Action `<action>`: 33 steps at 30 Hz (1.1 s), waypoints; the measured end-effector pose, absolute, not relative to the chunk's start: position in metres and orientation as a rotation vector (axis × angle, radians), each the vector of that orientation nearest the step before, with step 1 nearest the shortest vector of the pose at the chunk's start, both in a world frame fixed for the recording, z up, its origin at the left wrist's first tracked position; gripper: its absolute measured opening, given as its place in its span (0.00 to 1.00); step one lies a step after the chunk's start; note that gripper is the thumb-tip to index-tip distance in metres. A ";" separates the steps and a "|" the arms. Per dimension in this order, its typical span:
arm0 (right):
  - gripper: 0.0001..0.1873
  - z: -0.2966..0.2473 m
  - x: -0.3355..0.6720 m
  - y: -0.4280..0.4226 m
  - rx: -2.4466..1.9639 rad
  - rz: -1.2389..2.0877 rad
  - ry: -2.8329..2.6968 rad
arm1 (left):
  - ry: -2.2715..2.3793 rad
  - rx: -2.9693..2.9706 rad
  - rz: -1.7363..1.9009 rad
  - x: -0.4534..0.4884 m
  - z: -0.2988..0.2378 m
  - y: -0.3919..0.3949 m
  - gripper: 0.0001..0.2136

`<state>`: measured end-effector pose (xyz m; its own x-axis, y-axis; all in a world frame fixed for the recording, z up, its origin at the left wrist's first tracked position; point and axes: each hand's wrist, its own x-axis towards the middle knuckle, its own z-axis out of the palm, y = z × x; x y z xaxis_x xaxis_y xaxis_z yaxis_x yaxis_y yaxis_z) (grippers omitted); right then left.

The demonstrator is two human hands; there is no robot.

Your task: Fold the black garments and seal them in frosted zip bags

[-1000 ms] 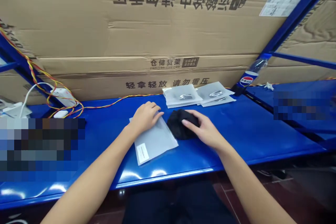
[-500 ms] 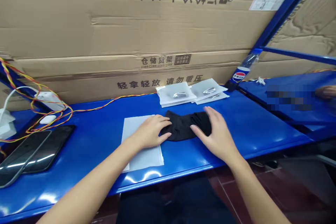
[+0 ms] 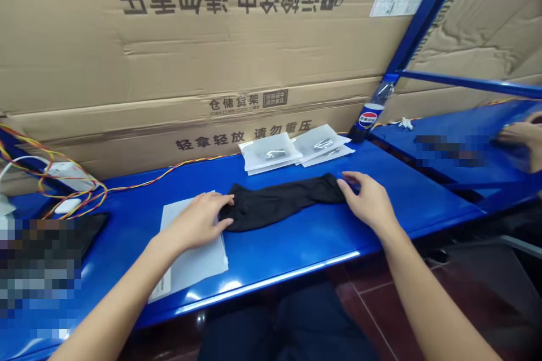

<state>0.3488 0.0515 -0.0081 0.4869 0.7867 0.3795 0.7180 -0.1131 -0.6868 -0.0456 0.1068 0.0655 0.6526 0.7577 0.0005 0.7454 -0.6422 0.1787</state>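
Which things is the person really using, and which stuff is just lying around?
Being used:
left hand, on a frosted plastic bag and touching a black sock
right hand, at the sock's other end

Just lying about:
stacked plastic bags
Pepsi bottle
white power strip
red-and-yellow wires
cardboard boxes

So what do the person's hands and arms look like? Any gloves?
The left hand and right hand are bare, no gloves, with no ring or watch visible. The left forearm and right forearm are bare too, no sleeves showing.
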 end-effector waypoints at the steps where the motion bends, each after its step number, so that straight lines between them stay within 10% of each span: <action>1: 0.23 -0.008 0.351 0.054 -1.833 0.128 -1.281 | 1.247 2.685 0.113 -0.044 0.068 0.110 0.15; 20: 0.15 0.005 0.401 -0.025 -1.330 0.797 -1.574 | 0.692 2.687 0.628 -0.012 0.068 0.011 0.12; 33: 0.24 0.007 0.376 -0.037 -1.434 0.545 -1.887 | 0.707 3.269 0.627 -0.027 0.037 0.003 0.14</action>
<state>0.3764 -0.0375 0.0071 -0.1469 0.9507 0.2731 0.6585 0.3000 -0.6902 -0.0273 0.0028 0.0374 0.8484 0.3447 0.4018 0.4399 -0.8812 -0.1730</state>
